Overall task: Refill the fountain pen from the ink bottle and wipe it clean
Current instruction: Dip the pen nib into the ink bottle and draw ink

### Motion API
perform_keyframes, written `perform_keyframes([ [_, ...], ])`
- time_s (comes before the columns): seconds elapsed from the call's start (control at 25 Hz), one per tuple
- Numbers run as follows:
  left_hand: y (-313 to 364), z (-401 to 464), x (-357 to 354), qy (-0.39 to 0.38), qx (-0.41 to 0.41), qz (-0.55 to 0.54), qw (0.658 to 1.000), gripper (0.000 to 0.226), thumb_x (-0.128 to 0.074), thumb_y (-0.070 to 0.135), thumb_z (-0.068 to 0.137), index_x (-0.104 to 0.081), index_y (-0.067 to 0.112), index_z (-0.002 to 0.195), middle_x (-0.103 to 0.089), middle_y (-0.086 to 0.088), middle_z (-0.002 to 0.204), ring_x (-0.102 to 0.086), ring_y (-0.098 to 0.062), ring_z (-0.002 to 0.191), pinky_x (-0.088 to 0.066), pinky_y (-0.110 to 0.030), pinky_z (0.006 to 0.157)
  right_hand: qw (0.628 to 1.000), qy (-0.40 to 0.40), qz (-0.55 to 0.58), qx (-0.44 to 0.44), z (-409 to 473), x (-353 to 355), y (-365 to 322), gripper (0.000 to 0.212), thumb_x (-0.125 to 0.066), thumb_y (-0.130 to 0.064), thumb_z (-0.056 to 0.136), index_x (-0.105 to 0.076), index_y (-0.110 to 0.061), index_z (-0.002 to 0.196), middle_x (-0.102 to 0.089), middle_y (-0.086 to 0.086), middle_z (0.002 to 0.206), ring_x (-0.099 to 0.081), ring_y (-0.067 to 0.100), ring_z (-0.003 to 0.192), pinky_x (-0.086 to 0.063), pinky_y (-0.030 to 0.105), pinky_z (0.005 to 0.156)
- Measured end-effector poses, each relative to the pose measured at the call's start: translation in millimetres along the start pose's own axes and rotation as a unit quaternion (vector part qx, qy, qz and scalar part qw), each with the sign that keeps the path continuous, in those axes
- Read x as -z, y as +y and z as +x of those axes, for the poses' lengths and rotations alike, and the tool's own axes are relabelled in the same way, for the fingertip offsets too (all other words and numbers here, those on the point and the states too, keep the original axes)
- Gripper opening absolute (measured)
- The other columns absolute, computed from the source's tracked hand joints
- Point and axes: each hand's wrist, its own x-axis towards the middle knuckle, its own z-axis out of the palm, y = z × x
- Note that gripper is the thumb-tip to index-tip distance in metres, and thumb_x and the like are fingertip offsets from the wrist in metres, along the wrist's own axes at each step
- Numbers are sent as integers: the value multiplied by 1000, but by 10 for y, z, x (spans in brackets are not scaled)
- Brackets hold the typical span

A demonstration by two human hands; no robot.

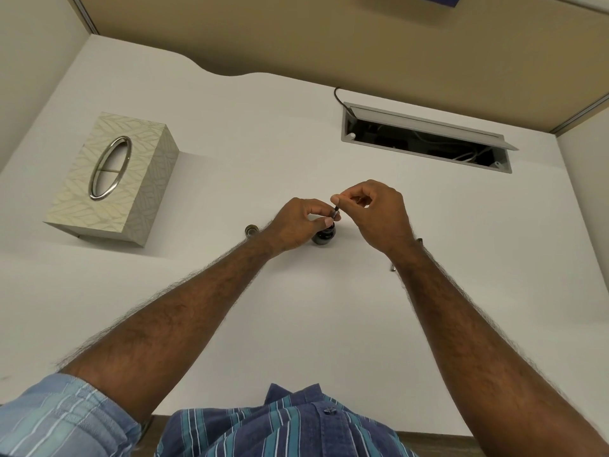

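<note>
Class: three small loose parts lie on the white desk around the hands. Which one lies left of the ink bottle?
The round metallic cap, beside the left hand's wrist. The two slim dark pieces lie by the right forearm.

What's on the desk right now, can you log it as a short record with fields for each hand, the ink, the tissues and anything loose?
left hand: holds the lower part of the pen section over the bottle mouth
right hand: pinches the top end of the pen section
ink bottle: open, upright on the white desk, under the pen section
bottle cap: off, on the desk left of the left wrist
tissue box: far left, no tissue sticking out
loose parts: small dark pieces by the right wrist, too hidden to name
</note>
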Motion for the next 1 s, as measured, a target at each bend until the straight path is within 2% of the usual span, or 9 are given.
perform_keyframes([
  [0.08, 5, 1, 1, 4, -2, 6, 1000, 17, -74, 13, 98, -83, 20, 109, -79, 11, 112, -70, 1, 109, -44, -4, 95, 1000, -11, 10, 14, -22, 10, 12, 19, -77, -38, 96, -83, -22, 104, -79, -7, 101, -66, 2, 82, -45, 4, 72],
  [0.16, 8, 8, 2, 9, -7, 12, 1000, 17, -74, 12, 98, -84, 18, 110, -79, 8, 114, -71, 0, 108, -43, 0, 92, 999, -17, 10, 29, -47, 16, 19, 19, -75, -31, 99, -83, -21, 113, -79, -5, 105, -65, -4, 83, -43, 3, 73],
  [0.28, 13, 8, -2, 12, -15, 19, 1000, 17, -74, 13, 98, -84, 18, 111, -80, 4, 117, -72, -6, 111, -45, -5, 95, 999, -4, 4, 31, -57, 10, 23, 14, -75, -25, 99, -84, -18, 106, -80, -5, 101, -63, -11, 81, -41, 1, 73],
  [0.44, 27, -12, -5, 10, -17, 16, 1000, 18, -72, 12, 99, -83, 16, 112, -80, 2, 119, -72, -10, 115, -49, -16, 102, 1000, 22, 9, 11, -46, -18, 16, 15, -79, -30, 95, -83, -15, 96, -77, -6, 94, -64, -1, 80, -44, 3, 71],
  [0.6, 46, -9, 1, 11, -12, 12, 1000, 18, -72, 11, 98, -83, 16, 111, -80, 5, 117, -71, -6, 111, -47, -11, 98, 999, 7, 19, 28, -63, -20, 18, 17, -76, -25, 99, -82, -17, 112, -77, -4, 103, -65, -1, 83, -44, 3, 75],
  [0.72, 35, -5, -8, 13, -13, 15, 1000, 19, -72, 11, 98, -83, 17, 111, -80, 4, 117, -72, -9, 114, -47, -15, 101, 999, 10, 16, 27, -69, -14, 15, 13, -77, -25, 97, -84, -18, 105, -80, -5, 100, -65, -7, 80, -43, 3, 74],
  [0.84, 29, -7, -27, 14, -15, 19, 1000, 19, -72, 10, 98, -84, 16, 111, -81, 4, 116, -72, -9, 114, -49, -16, 102, 1000, 24, 14, 9, -53, -10, 16, 12, -82, -30, 94, -83, -18, 94, -79, -6, 92, -65, -2, 78, -45, 4, 71],
  [0.92, 32, -8, -28, 17, -11, 20, 1000, 19, -73, 10, 97, -84, 16, 111, -80, 5, 115, -72, -8, 113, -48, -12, 100, 1000, 21, 11, 10, -55, -9, 16, 12, -82, -31, 93, -82, -19, 97, -77, -7, 93, -64, -1, 77, -45, 4, 71],
  [1.0, 31, -1, -27, 17, -10, 18, 1000, 18, -73, 10, 98, -84, 15, 111, -80, 5, 115, -72, -9, 114, -46, -9, 98, 1000, 10, 18, 20, -71, -6, 21, 16, -80, -27, 95, -83, -19, 108, -77, -7, 98, -64, -2, 78, -46, 4, 73],
])
